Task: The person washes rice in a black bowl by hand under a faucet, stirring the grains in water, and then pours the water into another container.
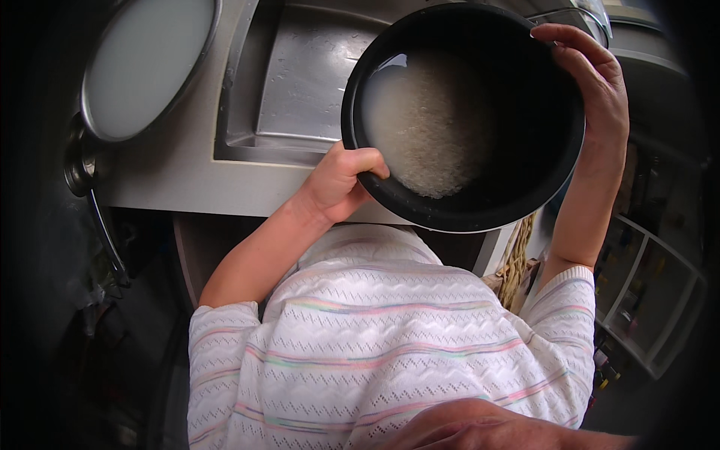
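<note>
A round black cooking pot is held tilted over the right part of the sink and the counter's front edge. Rice grains in water lie gathered toward the pot's left and lower side. My left hand grips the rim at the lower left, thumb over the edge. At the upper right, my right hand holds the rim, fingertips on top. On the left stands a metal bowl filled with cloudy whitish water.
The steel sink has water drops on its floor. A light counter borders it. Near the counter's left edge is a metal utensil with a long handle. Braided cord hangs below the pot. A white-framed rack stands at right.
</note>
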`<state>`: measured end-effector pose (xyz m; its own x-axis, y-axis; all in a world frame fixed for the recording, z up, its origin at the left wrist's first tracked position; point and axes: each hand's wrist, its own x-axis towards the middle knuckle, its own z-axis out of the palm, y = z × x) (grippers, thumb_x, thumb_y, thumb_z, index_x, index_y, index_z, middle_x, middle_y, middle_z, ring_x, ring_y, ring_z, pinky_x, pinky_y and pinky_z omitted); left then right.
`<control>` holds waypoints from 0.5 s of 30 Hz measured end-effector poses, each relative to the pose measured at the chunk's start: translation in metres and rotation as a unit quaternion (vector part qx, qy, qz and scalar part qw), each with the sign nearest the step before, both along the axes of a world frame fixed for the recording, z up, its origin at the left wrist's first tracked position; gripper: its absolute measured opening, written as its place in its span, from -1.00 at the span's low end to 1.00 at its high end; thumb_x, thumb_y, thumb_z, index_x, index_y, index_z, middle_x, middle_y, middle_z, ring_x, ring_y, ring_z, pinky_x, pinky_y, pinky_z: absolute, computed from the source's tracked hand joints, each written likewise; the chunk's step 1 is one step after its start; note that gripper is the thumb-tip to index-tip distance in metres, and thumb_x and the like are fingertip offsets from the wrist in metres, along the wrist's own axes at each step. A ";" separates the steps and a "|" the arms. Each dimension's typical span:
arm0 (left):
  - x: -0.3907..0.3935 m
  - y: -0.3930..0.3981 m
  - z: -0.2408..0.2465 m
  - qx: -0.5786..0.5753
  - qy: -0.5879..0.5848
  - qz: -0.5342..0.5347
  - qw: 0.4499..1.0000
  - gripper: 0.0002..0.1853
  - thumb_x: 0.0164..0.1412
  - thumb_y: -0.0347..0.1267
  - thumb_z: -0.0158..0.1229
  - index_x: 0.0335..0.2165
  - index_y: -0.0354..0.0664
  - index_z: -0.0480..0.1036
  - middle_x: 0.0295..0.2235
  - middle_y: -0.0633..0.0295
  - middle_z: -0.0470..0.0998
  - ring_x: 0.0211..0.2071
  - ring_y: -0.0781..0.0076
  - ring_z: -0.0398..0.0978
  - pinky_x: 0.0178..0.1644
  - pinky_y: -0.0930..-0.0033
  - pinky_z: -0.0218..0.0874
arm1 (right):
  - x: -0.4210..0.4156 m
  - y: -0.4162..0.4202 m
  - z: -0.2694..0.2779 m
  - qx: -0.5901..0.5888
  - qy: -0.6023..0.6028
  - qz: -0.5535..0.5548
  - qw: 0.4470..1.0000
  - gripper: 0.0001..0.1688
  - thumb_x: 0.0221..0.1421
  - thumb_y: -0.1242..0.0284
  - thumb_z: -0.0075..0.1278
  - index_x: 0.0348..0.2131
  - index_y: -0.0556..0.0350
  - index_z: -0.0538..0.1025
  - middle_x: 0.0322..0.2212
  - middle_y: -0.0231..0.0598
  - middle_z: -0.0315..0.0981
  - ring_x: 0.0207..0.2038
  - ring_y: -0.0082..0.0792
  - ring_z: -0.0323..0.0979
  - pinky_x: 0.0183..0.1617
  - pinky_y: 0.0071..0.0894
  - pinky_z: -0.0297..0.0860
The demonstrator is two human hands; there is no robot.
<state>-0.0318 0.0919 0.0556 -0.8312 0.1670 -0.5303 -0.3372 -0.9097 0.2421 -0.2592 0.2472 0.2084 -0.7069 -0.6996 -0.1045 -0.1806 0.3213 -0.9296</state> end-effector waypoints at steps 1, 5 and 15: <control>-0.003 0.009 -0.002 0.013 0.003 -0.003 1.000 -0.85 -0.18 -0.68 -0.06 -0.63 -0.22 0.35 -0.63 0.33 0.33 -0.59 0.56 0.30 -0.52 0.49 0.13 | -0.002 0.009 0.000 -0.003 -0.007 0.000 1.000 -0.76 0.06 0.58 -0.09 -0.24 0.21 0.51 -0.31 -0.23 0.51 -0.29 -0.52 0.48 -0.19 -0.63 0.40; -0.013 0.040 -0.004 0.036 0.018 -0.004 0.999 -0.81 -0.19 -0.69 -0.08 -0.53 -0.25 0.37 -0.57 0.32 0.36 -0.55 0.54 0.33 -0.46 0.48 0.19 | -0.012 0.040 0.000 -0.013 -0.021 0.030 0.999 -0.77 0.07 0.56 -0.08 -0.23 0.22 0.51 -0.31 -0.22 0.51 -0.31 -0.52 0.49 -0.23 -0.62 0.43; -0.021 0.077 -0.018 0.065 0.025 -0.025 0.997 -0.79 -0.18 -0.68 -0.07 -0.48 -0.25 0.38 -0.52 0.29 0.39 -0.48 0.51 0.37 -0.38 0.45 0.25 | -0.018 0.068 -0.003 0.022 0.005 0.034 0.999 -0.77 0.08 0.56 -0.10 -0.24 0.21 0.51 -0.31 -0.23 0.51 -0.30 -0.51 0.48 -0.20 -0.62 0.42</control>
